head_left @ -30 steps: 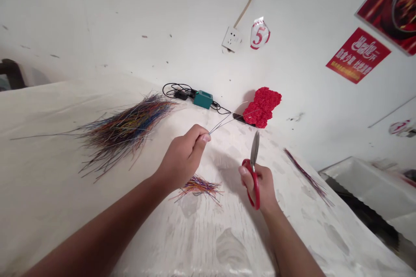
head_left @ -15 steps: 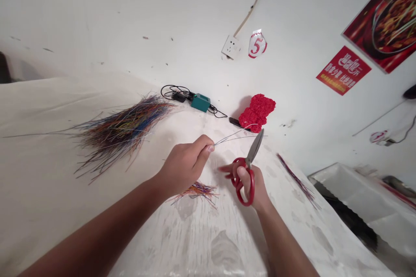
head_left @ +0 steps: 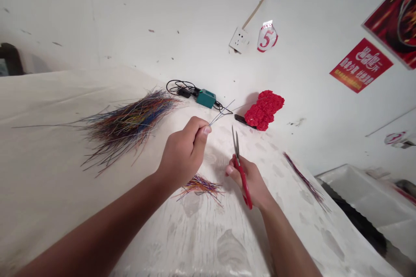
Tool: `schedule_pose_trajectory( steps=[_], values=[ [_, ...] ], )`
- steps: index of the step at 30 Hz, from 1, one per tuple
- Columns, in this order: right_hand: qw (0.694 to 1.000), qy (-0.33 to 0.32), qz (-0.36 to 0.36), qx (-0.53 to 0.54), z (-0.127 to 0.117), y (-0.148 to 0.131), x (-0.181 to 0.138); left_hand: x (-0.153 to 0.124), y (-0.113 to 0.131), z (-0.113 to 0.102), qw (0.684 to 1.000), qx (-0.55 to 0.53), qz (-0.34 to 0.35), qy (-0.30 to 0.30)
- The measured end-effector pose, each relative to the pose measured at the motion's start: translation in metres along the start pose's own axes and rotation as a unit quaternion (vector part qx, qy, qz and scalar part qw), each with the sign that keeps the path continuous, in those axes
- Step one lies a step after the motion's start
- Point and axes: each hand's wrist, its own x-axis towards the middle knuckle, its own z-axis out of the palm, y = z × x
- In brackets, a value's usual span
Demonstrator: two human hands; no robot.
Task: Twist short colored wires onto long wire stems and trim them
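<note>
My left hand (head_left: pixel 185 149) pinches a few thin wires (head_left: pixel 218 117), whose ends stick out to the upper right past thumb and forefinger. My right hand (head_left: pixel 250 177) is closed round the red handles of a pair of scissors (head_left: pixel 239 162). The scissor blades point up and stand slightly apart, to the right of the wires and not touching them. Partly behind my left hand lies a small heap of short coloured wires (head_left: pixel 204 187). A large bundle of long multicoloured wires (head_left: pixel 126 123) lies on the table at the left.
Against the wall rest a teal box with black cables (head_left: pixel 206 98) and a red flower-like bunch (head_left: pixel 264 110) beside a dark flat object (head_left: pixel 242 120). A thin wire bundle (head_left: pixel 305 180) lies on the white-covered table (head_left: pixel 182 242) at right, near a white bin (head_left: pixel 357 186).
The scissors have turned from leaning right to nearly upright, and both hands have risen slightly. The held wires now point more steeply upward. The whole view has shifted a little.
</note>
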Motion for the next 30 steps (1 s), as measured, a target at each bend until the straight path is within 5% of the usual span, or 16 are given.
schedule_pose_trajectory(
  steps=[8,30],
  values=[
    [1.000,0.007,-0.001,-0.022,0.001,0.003,-0.008,-0.007,0.007,0.006,0.996,0.002,0.019,-0.090],
    [1.000,0.014,-0.016,-0.008,0.001,-0.002,-0.015,-0.009,0.010,0.011,0.981,0.087,0.086,-0.148]
  ],
)
